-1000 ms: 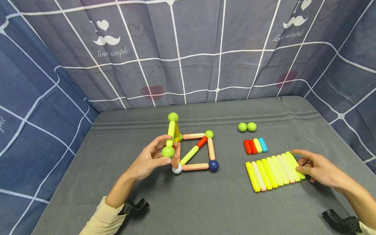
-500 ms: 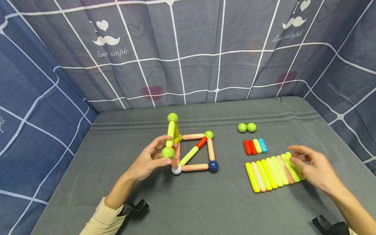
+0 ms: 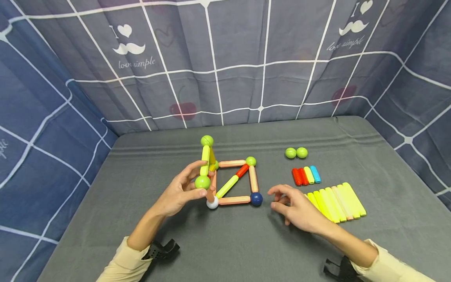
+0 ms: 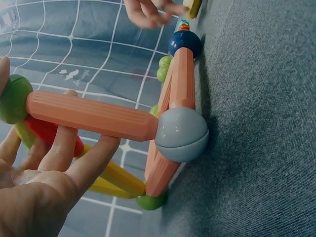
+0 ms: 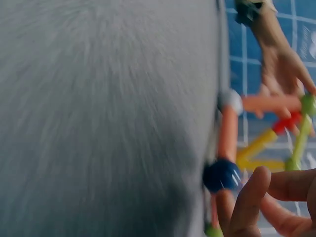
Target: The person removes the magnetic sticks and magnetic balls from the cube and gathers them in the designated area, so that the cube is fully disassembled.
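A frame of toy building sticks and balls stands on the grey cloth. Its flat square has peach sticks [image 3: 234, 200], a navy ball [image 3: 256, 199] and a white ball [image 3: 212, 202]. A yellow-and-red diagonal [image 3: 227, 187] crosses the square. On its left side an upright part rises, with a green ball [image 3: 202, 182] at its near upper corner. My left hand [image 3: 179, 196] grips this corner, thumb by the ball, fingers behind the peach upright [image 4: 91, 114]. My right hand [image 3: 296, 207] hovers right of the navy ball, fingers loosely bent, nothing visible between them.
Behind my right hand lies a row of yellow and peach sticks [image 3: 347, 201], partly hidden by it. Farther back are short red, yellow and blue sticks [image 3: 315, 174] and two green balls [image 3: 302, 152]. A checked curtain [image 3: 239, 90] rises behind the table.
My right hand has left the right end of the stick row and moved left, near the navy ball. My left hand and the frame have stayed in place.
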Tool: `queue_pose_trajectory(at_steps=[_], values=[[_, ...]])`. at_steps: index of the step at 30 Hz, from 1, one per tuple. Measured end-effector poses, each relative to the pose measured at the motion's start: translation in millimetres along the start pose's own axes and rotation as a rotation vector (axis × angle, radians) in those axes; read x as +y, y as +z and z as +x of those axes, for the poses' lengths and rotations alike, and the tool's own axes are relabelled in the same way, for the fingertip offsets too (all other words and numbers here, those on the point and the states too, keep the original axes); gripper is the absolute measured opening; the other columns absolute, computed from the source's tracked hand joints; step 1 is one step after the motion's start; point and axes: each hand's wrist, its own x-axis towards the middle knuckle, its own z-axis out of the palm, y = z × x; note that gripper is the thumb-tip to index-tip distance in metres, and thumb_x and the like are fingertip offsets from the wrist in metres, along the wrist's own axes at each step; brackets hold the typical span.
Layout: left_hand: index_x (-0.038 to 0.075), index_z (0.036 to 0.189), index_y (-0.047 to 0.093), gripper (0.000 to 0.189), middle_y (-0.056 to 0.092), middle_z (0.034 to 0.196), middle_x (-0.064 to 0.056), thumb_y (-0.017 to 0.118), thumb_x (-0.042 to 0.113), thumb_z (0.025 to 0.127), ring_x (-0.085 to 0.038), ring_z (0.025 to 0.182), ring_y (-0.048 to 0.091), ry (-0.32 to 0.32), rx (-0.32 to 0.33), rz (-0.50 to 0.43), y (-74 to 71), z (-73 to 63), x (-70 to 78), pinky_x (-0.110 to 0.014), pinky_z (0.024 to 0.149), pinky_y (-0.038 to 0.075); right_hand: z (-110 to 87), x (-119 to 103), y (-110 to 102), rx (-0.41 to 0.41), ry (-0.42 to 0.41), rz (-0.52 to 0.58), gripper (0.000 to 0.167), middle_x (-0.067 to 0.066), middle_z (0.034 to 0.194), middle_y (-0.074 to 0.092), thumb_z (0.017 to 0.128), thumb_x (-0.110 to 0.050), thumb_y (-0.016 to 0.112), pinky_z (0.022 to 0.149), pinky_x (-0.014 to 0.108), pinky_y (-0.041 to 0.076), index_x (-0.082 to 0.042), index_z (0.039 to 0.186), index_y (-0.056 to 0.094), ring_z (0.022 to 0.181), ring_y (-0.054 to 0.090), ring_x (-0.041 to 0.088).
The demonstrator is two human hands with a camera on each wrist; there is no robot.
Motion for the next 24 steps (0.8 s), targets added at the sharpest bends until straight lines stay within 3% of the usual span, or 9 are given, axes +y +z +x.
queue_pose_trajectory(at_steps=[5,9,12,16,20,24], values=[[-0.005,0.144,0.031,0.066,0.051,0.13,-0.027,0.069,-0.001,0.091,-0.032,0.106,0.062,0.03,0.008,0.024,2.8,2.5,-2.3,-0.03,0.085,0.053,20.0,2.9,23.1,-0.002,0.065,-0.016,0.027,0.016,0.107,0.05,0.093,-0.002,0.064,0.044,0.035,0.051,-0.004,0.12,0.059,0.073,0.06,0.026],[-0.004,0.144,0.032,0.065,0.05,0.13,-0.03,0.068,-0.004,0.09,-0.03,0.103,0.064,0.04,0.024,0.043,5.9,3.3,-2.4,-0.033,0.087,0.054,31.0,4.3,26.6,0.006,0.093,-0.015,0.024,0.015,0.102,0.051,0.092,0.0,0.065,0.041,0.033,0.049,-0.002,0.116,0.061,0.058,0.055,0.025],[-0.002,0.143,0.033,0.065,0.053,0.128,-0.026,0.068,-0.005,0.089,-0.029,0.1,0.066,0.014,0.056,0.039,10.8,2.8,0.0,-0.035,0.086,0.055,37.7,5.1,23.8,-0.024,0.088,-0.006,0.023,0.014,0.099,0.053,0.091,-0.001,0.066,0.04,0.032,0.047,-0.001,0.114,0.062,0.05,0.05,0.02],[0.001,0.143,0.034,0.067,0.054,0.126,-0.018,0.071,-0.004,0.087,-0.037,0.098,0.067,-0.033,0.102,0.024,24.0,1.7,3.6,-0.039,0.084,0.056,44.7,5.4,15.8,-0.091,0.083,-0.01,0.022,0.013,0.096,0.055,0.091,-0.001,0.066,0.04,0.032,0.046,-0.001,0.113,0.063,0.044,0.046,0.016],[0.005,0.142,0.034,0.07,0.051,0.126,-0.02,0.074,-0.004,0.085,-0.047,0.101,0.064,-0.054,0.14,0.001,42.7,0.2,5.5,-0.043,0.083,0.056,51.0,6.0,4.6,-0.121,0.101,-0.026,0.022,0.013,0.096,0.058,0.092,0.002,0.062,0.042,0.032,0.047,0.0,0.114,0.064,0.044,0.046,0.016],[0.007,0.147,0.031,0.079,0.046,0.127,-0.027,0.075,-0.005,0.083,-0.041,0.103,0.065,-0.062,0.173,-0.012,61.3,-2.6,5.7,-0.043,0.084,0.056,58.6,7.8,-6.1,-0.114,0.131,-0.009,0.022,0.013,0.097,0.057,0.092,0.004,0.06,0.042,0.03,0.046,0.001,0.114,0.064,0.048,0.045,0.016]])
